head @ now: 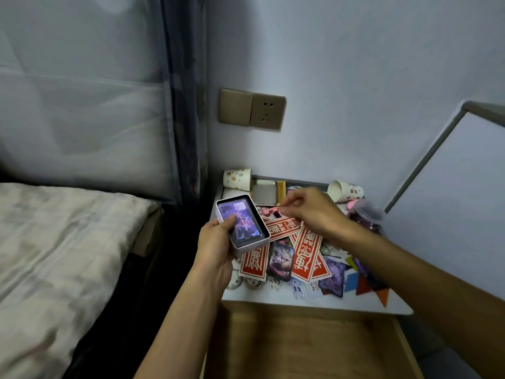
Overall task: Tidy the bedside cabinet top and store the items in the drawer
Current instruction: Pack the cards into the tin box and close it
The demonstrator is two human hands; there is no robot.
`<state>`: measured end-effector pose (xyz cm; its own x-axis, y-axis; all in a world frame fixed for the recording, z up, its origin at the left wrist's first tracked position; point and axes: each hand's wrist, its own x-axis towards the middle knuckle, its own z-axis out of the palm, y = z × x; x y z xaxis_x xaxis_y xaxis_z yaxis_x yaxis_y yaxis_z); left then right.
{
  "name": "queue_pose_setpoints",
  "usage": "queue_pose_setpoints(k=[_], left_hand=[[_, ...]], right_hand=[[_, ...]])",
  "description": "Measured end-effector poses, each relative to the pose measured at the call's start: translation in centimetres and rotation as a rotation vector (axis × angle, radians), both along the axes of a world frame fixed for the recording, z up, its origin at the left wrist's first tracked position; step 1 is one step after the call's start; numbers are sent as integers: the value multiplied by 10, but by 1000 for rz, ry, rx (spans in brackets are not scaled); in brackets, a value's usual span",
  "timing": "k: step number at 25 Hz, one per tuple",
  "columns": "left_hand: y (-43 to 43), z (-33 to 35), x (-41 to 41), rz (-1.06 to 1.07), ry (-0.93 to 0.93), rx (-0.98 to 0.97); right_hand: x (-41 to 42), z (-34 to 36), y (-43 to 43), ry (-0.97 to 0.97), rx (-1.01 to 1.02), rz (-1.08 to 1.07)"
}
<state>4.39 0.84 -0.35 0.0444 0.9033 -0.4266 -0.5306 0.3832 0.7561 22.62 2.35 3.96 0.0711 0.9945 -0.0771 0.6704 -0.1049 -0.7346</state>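
At the far left lies a bed with a pale patterned cover (54,242), well apart from the work. The left hand (218,242) grips a small white rounded-corner tin box (241,224) from below, thumb pressed on the dark picture card lying face-up inside it, and holds it tilted over the left edge of the white bedside cabinet top (300,302). Just right of the box, red paper strips with white characters (303,247) fan across more dark picture cards (281,259), stickers and coloured paper triangles (363,283). Above this litter the right hand (311,212) pinches a tiny pale object, too small to name, between thumb and forefinger. Behind it sit an open silver tin lid (263,191) and two spotted paper cups, one upright (237,179), one tipped over (345,190). The wooden drawer (300,346) stands open below. Judging from this, loose pieces are being gathered into the box; keeping it level and close under the right hand would stop small bits dropping.
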Motion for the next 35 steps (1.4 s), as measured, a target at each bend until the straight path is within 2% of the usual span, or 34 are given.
queue_pose_setpoints(k=[3,6,15,20,25,29,33,35], left_hand=[[-5,1,8,-20,-15,-19],[-9,2,14,-30,-21,-24],[-15,2,25,-57,13,-1],[-15,4,23,-74,25,-4],[-17,5,24,-71,35,-13],[-18,5,21,-60,36,-10],[-16,3,17,-11,8,-24],[-16,3,14,-1,7,-32]], right_hand=[[60,-39,-34,-341,-217,-61],[97,-74,-53,-645,-411,-8],[113,-111,-47,-767,-331,17],[110,-106,-47,-633,-306,-67],[113,-86,-52,-334,-329,-249],[108,-68,-63,-368,-159,-361],[79,-58,-53,-53,-96,-123],[56,-62,-40,-20,-131,-20]])
